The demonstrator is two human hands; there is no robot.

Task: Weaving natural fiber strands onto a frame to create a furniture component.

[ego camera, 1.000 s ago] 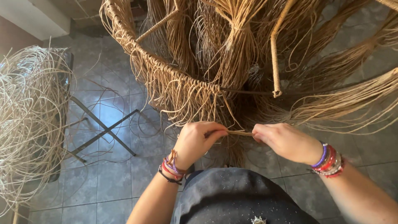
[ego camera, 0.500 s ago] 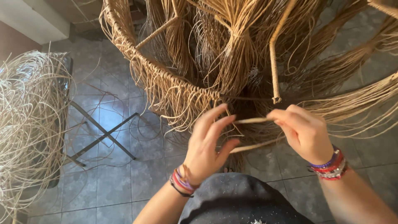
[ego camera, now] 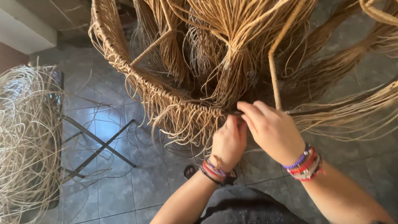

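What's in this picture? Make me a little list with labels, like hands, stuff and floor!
left hand: left hand up against the woven rim of a big wicker frame, fingers curled at the weave
right hand: right hand beside it, fingers pinching at the rim next to an upright wrapped rod
wrists: bead bracelets on both
hanging: loose straw-coloured strands
left side: tangled pile of cane on a folding stand
floor: grey tiles
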